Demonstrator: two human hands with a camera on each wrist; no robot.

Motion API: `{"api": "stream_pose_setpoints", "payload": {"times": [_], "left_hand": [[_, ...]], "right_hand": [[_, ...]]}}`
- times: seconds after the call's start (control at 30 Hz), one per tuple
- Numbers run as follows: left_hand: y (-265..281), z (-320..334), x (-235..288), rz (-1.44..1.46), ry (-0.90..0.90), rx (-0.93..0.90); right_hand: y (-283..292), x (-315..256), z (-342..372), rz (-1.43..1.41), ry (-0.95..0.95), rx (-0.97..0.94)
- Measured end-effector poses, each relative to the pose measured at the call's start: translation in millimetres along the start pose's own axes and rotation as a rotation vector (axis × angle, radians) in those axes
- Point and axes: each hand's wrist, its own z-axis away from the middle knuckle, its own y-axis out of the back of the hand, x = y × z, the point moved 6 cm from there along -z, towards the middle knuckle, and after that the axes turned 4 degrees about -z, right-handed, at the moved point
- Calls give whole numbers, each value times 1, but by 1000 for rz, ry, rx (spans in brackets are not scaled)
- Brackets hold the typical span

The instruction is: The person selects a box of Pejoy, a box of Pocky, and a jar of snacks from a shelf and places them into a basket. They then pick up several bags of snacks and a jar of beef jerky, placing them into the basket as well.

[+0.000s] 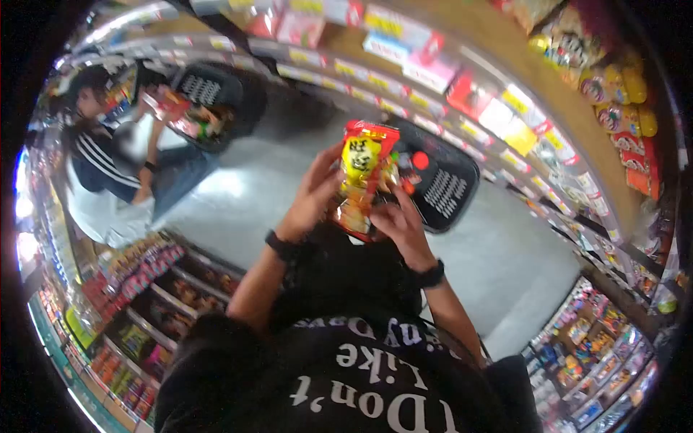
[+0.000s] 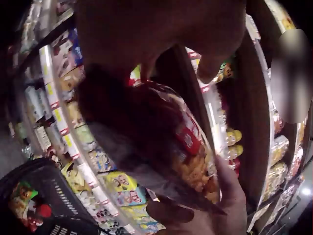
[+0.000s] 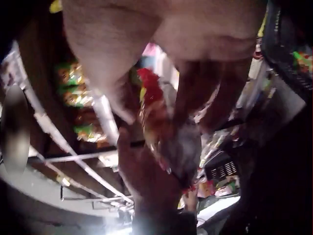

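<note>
The snack bag (image 1: 361, 162), red and yellow with its contents showing through the lower front, is held before the body, printed face toward the wearer. Grip: the left hand (image 1: 315, 196) holds its left side; the right hand (image 1: 403, 229) pinches the lower right, thumb and fingers either side of the film. Good practice, in this inspector's judgement, is light pressure at the edges, seals unstrained, fingers off the print, since brittle contents could crush. A black basket (image 1: 437, 206), seemingly on the floor, lies just beyond the bag, with goods inside. The floor (image 1: 512, 249) is smooth, grey and reflective. Stocked shelves (image 1: 473, 131) with price labels line the aisle; at left sits another person (image 1: 108, 155) beside a second basket (image 1: 234, 90). Both wrist views are dim.
</note>
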Motion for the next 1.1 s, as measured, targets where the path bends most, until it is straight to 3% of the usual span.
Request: {"api": "stream_pose_setpoints", "payload": {"times": [0.03,0.1,0.17,0.23,0.33,0.4,0.5,0.6,0.7,0.83,0.9,0.97,1.1], "left_hand": [[-12,-2,-21,194,61,-60],[-24,0,-68,95,135,-78],[-42,1,-100,10,187,-26],[-57,1,-140,71,302,39],[-67,-14,-250,73,337,85],[-70,-33,-344,62,366,153],[-89,-65,-431,244,406,195],[-102,-101,-474,314,559,275],[-97,-143,-545,230,537,228],[-78,-187,-683,-223,454,111],[-86,-195,-783,-583,163,102],[-72,-184,-676,-385,285,35],[-51,-142,-551,-145,329,31]], "right_hand": [[15,16,-4,5,-123,-107],[35,27,-15,16,-281,-184],[74,54,-31,183,-173,-194],[112,79,-34,256,-374,-183],[180,136,-52,262,-553,-188],[222,169,-70,263,-617,-123],[285,221,-92,295,-690,42],[346,288,-134,329,-434,-53],[388,334,-170,376,-577,27],[428,377,-233,853,-408,35],[451,399,-264,1059,-287,40],[452,408,-274,1071,-275,67],[427,385,-272,1026,-250,116]]}}
